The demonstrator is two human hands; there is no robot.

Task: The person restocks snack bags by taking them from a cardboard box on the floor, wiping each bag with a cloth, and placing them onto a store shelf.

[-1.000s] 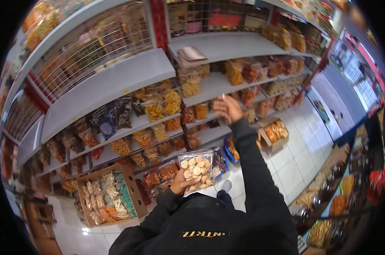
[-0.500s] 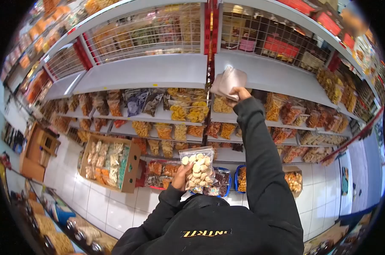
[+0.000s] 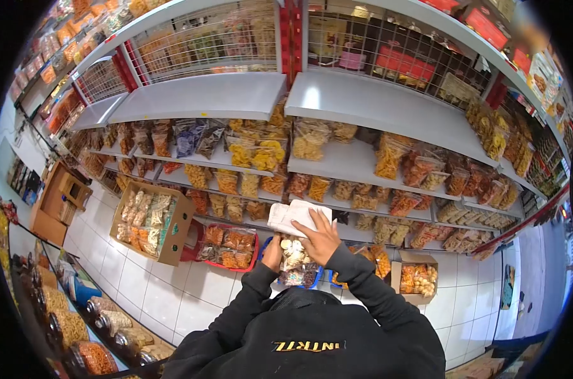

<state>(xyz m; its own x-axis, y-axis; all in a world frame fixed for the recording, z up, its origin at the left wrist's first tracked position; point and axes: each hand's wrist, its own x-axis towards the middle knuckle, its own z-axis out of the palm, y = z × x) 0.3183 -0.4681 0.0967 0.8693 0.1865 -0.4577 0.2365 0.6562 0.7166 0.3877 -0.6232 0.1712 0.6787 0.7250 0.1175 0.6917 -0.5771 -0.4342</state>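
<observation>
In front of my chest, my left hand (image 3: 272, 254) grips the left side of a clear plastic bag of round, pale snacks (image 3: 295, 251). My right hand (image 3: 321, 240) lies over a folded whitish cloth (image 3: 291, 217), its fingers spread across the top. The cloth covers the upper part of the bag, so that end is hidden. My left fingers are partly hidden behind the bag and cloth.
Ahead stands a grey shelf rack (image 3: 387, 104) with bagged snacks on its lower levels. On the tiled floor are a cardboard box of packets (image 3: 170, 247), a red basket (image 3: 255, 249) and a smaller carton (image 3: 397, 278). Snack jars (image 3: 68, 325) line the lower left.
My right hand has come down from the upper shelf with the cloth and now presses it over the bag. The bag, in my left hand, stays near my chest.
</observation>
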